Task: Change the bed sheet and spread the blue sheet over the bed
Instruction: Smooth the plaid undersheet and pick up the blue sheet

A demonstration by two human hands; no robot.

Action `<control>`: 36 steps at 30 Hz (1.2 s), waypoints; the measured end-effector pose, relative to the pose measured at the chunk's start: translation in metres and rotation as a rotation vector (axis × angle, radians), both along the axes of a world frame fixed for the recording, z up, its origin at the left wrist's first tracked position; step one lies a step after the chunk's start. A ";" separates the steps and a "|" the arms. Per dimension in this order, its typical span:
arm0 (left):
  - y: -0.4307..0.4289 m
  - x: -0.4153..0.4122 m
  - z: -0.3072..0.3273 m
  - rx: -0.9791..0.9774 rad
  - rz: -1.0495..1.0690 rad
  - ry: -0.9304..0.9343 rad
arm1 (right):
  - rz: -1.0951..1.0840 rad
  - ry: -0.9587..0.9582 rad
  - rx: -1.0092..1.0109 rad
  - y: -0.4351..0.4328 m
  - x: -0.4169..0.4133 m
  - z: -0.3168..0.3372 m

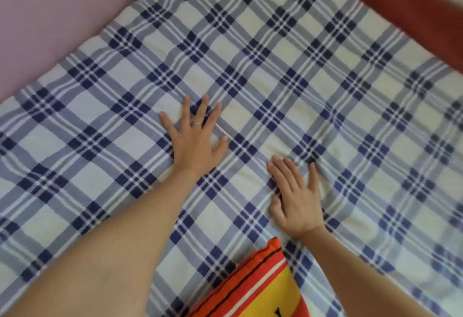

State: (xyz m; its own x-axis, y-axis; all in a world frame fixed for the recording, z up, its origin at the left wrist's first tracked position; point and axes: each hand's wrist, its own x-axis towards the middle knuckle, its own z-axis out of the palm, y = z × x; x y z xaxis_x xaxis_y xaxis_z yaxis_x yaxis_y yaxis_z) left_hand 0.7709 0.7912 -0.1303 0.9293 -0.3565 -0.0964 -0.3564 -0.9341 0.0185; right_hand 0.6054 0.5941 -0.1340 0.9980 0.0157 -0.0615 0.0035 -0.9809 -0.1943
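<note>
With the blue sheet [300, 53] already laid across the bed, you are at the smoothing step, left hand [194, 138] and right hand [294, 196] pressed flat, fingers spread, holding nothing; next, sweep the creases outward, noting that the sheet's edges are cut off from view.

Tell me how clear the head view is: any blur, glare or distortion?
Head view: soft even light, no glare; sheet, left hand and right hand fairly sharp; red shape at top right smeared by blur; plaid lines bow toward the edges.
</note>
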 end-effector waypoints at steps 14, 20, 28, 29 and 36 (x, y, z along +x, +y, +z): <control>-0.015 -0.043 0.004 -0.151 0.601 0.031 | 0.066 0.078 0.049 -0.002 0.007 0.009; -0.018 -0.043 -0.005 -0.118 0.632 -0.036 | -0.203 0.079 0.168 0.029 0.063 0.033; -0.020 -0.040 -0.010 -0.085 0.622 -0.091 | 0.564 -0.113 -0.146 -0.050 0.247 0.008; -0.019 -0.040 -0.010 -0.079 0.615 -0.089 | 0.341 -0.067 -0.168 -0.077 0.262 0.011; -0.019 -0.033 -0.009 0.012 0.526 0.023 | -0.227 0.153 -0.264 -0.102 0.285 0.017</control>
